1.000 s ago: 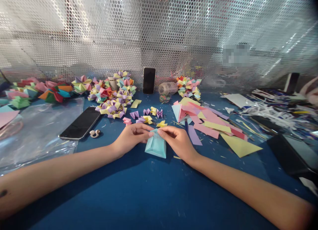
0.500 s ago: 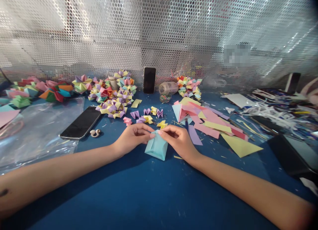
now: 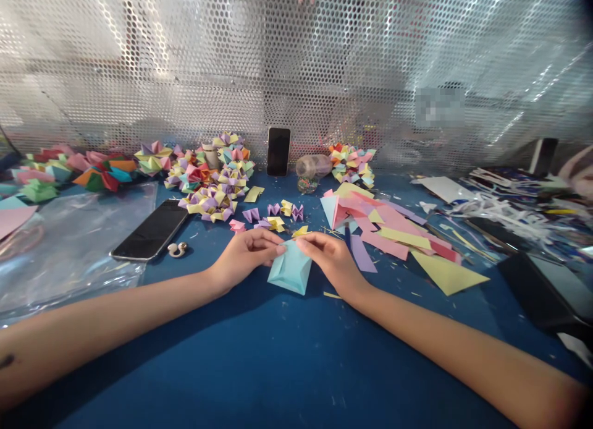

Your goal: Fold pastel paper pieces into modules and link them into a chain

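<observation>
A light blue piece of folded paper is held between my two hands over the blue table. My left hand pinches its upper left corner between thumb and fingers. At the upper right corner, my right hand grips it the same way. Creases and folded edges show on the side facing me. Just beyond my fingers lie small folded paper pieces: a yellow one, a pink one and several purple ones, among them a purple piece.
Colourful paper models stand along the back left. A phone and earbuds lie left, near a clear plastic sheet. Another phone stands upright by a tipped jar. Paper sheets and strips spread right. Perforated metal closes the back.
The blue paper has shifted slightly up and left and now faces me a little flatter. Both hands keep their hold on it.
</observation>
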Tool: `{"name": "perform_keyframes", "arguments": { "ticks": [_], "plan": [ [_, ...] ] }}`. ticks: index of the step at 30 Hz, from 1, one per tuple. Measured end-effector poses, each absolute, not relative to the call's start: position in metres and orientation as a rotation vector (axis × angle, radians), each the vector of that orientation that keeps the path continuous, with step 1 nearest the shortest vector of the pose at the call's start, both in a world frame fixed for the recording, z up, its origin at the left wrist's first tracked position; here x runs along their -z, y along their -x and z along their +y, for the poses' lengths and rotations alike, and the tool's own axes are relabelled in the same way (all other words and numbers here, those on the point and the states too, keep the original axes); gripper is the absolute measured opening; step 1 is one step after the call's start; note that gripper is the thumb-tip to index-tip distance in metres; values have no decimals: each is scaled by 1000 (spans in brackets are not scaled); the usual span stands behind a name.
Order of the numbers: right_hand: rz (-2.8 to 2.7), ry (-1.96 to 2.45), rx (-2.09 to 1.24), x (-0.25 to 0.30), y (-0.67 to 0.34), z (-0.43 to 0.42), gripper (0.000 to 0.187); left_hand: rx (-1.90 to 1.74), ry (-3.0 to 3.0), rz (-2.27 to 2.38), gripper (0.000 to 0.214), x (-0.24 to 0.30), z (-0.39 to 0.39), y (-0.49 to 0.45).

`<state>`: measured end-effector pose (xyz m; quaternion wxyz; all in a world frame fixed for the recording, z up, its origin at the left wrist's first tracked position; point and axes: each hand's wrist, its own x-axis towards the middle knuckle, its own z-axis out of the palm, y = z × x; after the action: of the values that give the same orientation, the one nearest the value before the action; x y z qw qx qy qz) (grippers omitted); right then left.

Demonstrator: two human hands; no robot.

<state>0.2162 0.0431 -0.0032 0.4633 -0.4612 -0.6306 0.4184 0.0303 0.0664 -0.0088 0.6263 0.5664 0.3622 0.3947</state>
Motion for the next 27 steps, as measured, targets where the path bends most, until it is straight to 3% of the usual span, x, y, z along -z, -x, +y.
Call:
{"name": "perform_keyframes", "arguments": {
  "ticks": [14,27],
  "plan": [
    [-1536,1075,-987,8,-217,44,7,-900,-1273,822,19,10,67,-31],
    [-1484,1073,-1018,5,-217,42,15,-904,-1266,827,19,9,67,-31]
  ]
}}
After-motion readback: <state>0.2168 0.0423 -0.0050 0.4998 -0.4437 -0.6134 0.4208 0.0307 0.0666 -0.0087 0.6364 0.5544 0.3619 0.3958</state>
